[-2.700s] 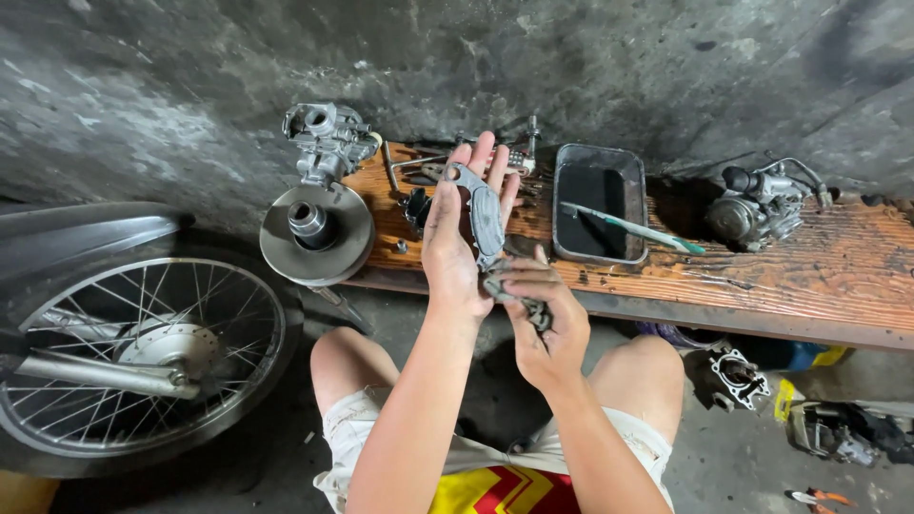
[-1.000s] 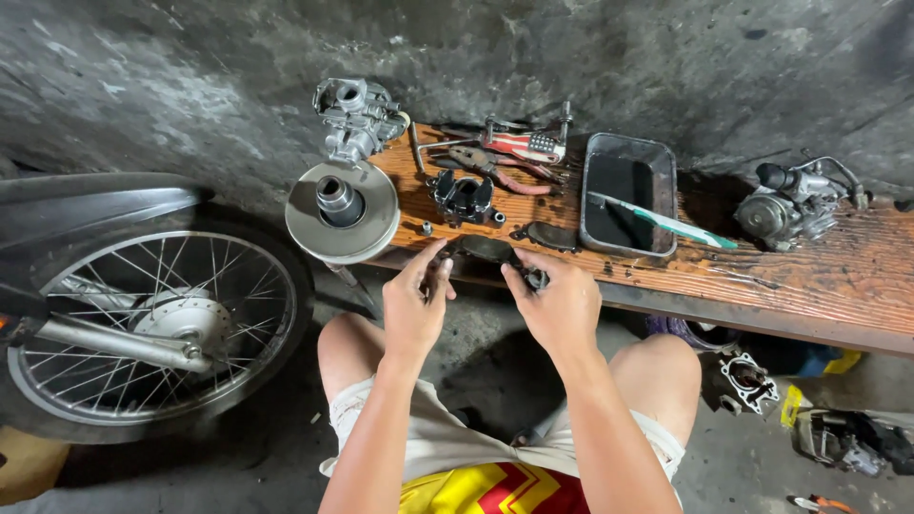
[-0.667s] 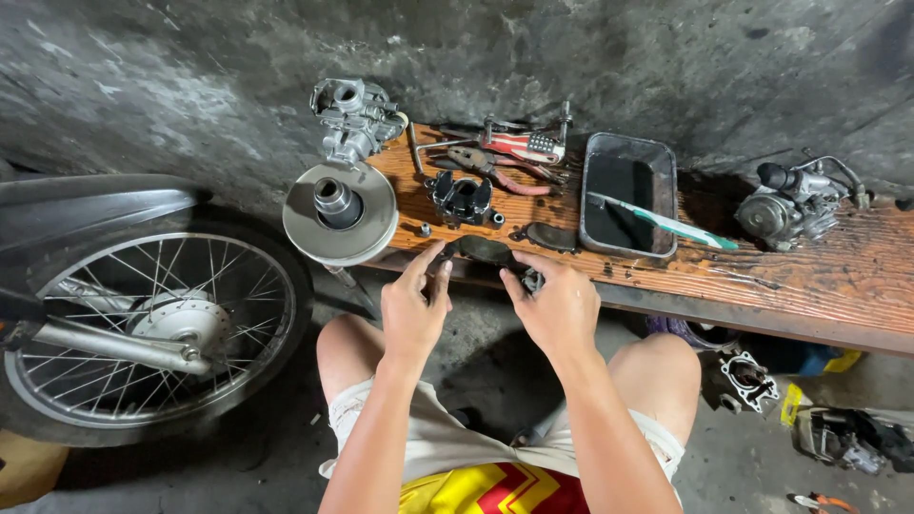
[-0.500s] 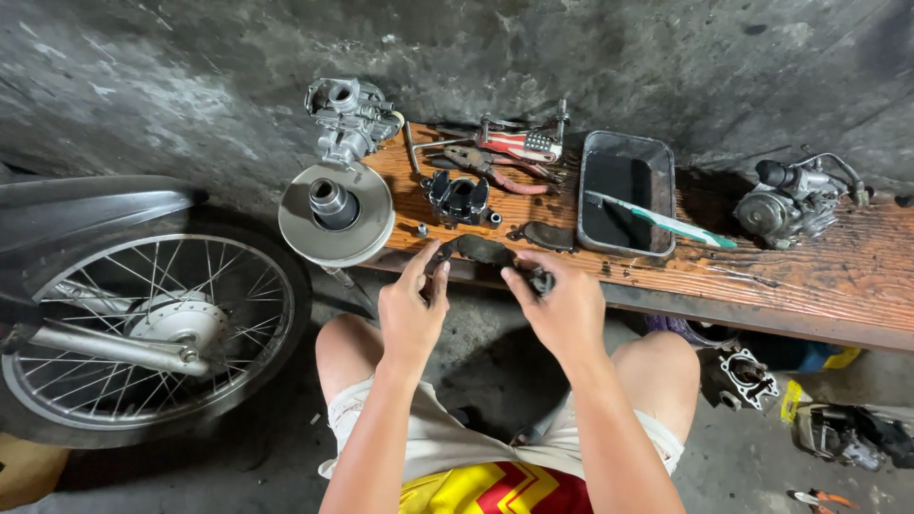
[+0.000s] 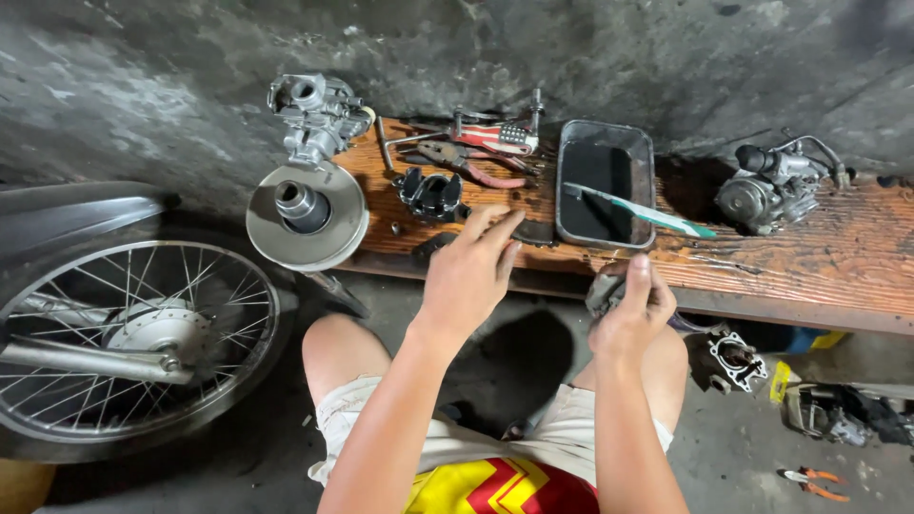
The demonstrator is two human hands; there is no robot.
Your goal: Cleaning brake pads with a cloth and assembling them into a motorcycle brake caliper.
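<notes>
My left hand reaches over the near edge of a wooden bench, fingers stretched toward a small dark flat part on the wood; whether it touches is unclear. My right hand hangs just below the bench edge, closed round a small grey metal part. Just beyond the left hand stands a black finned metal part.
On the bench lie a round pulley disc, a carburettor, red-handled pliers, a black tray with a teal toothbrush, and an engine part. A spoked wheel stands left. Parts and pliers lie on the floor right.
My hands have parted. The right hand drew back to the right and below the bench edge with the grey part, while the left opened and reached forward over the bench.
</notes>
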